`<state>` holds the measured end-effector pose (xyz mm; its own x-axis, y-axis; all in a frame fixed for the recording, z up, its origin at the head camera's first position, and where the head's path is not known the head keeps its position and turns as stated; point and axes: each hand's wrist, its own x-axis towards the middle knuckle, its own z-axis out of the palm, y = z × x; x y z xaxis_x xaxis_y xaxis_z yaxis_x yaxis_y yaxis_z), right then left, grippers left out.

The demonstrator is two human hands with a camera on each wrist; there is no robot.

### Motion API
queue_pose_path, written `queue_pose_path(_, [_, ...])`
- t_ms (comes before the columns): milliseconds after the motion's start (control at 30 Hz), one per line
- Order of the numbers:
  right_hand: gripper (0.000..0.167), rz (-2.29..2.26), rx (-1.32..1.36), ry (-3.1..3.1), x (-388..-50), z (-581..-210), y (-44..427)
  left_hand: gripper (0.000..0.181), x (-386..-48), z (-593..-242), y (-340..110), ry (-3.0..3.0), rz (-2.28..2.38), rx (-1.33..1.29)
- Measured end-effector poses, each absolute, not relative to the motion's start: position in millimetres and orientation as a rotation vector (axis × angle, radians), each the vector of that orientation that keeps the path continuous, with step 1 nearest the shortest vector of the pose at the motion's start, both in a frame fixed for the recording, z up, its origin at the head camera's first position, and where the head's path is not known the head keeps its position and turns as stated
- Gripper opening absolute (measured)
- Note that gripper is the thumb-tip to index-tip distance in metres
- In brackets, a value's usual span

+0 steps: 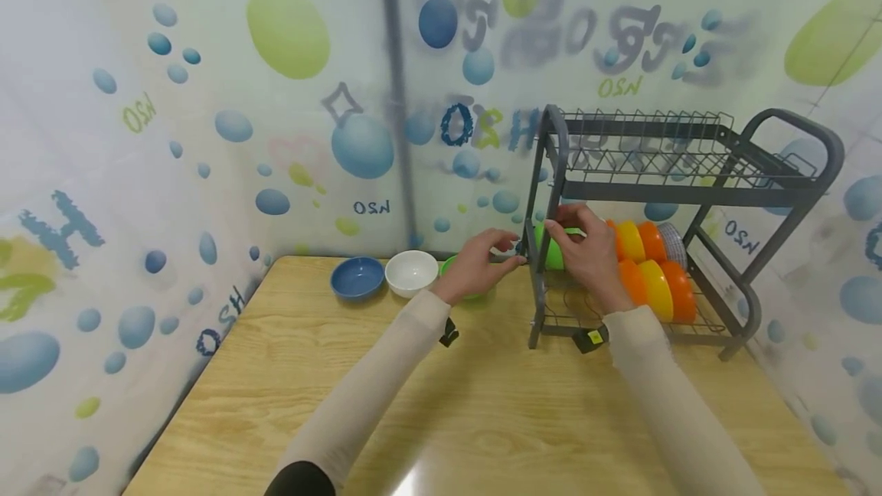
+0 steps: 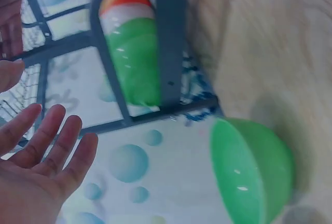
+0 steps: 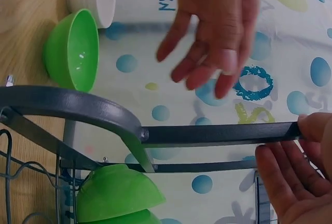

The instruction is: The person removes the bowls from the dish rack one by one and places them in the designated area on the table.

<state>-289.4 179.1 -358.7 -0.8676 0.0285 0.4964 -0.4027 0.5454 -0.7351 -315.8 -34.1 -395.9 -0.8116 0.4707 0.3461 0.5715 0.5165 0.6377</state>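
Observation:
My left hand (image 1: 478,262) hovers left of the dish rack (image 1: 689,194), its fingers spread and holding nothing. It hangs over a green bowl (image 3: 71,50) on the table, partly hidden by that hand in the head view. My right hand (image 1: 589,251) is at the rack's left upright; in the right wrist view its thumb and fingers lie on either side of the dark bar (image 3: 223,134) and grip it. Green bowls (image 3: 119,193) stand on edge in the lower tier, just inside that upright. Orange and yellow bowls (image 1: 658,289) stand in rows farther right.
A blue bowl (image 1: 357,279) and a white bowl (image 1: 412,272) sit left of the green one along the table's back edge. The rack's upper tier (image 1: 648,151) has wire slots. A patterned curtain (image 1: 310,136) hangs behind the wooden table (image 1: 482,404).

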Motion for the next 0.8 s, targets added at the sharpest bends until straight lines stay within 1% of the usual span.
queue_pose_path(233, [0.040,1.202,0.393,-2.330,-284,-361,189,0.051,-317,-368,-20,-2.521,-1.353,-0.946])
queue_pose_path(433, [0.045,1.037,0.434,-2.404,-276,-368,204,0.054,-318,-351,-6,-2.493,-1.400,-0.972])
queue_pose_path(567, [0.049,0.921,0.402,-2.430,-269,-374,218,0.053,-318,-343,3,-2.451,-1.448,-0.978])
queue_pose_path(800, [0.055,0.830,0.284,-2.442,-258,-390,245,0.050,-318,-332,15,-2.396,-1.548,-0.901])
